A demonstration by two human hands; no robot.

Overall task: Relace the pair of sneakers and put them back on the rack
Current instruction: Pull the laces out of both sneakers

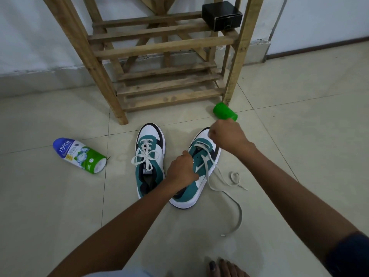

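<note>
Two teal, white and black sneakers stand on the tiled floor in front of a wooden rack (159, 48). The left sneaker (149, 158) is laced and tied in a bow. The right sneaker (196, 176) is only partly laced, and its white lace (229, 194) trails loose over the floor to the right. My left hand (181, 168) grips the right sneaker at its inner side near the eyelets. My right hand (227, 136) is closed over the toe end of that sneaker, pinching the lace there.
A powder bottle (79, 155) lies on its side at the left. A green cap (224, 112) lies by the rack's right front leg. A black box (221, 16) sits on an upper rack shelf. My bare toes (225, 266) show at the bottom.
</note>
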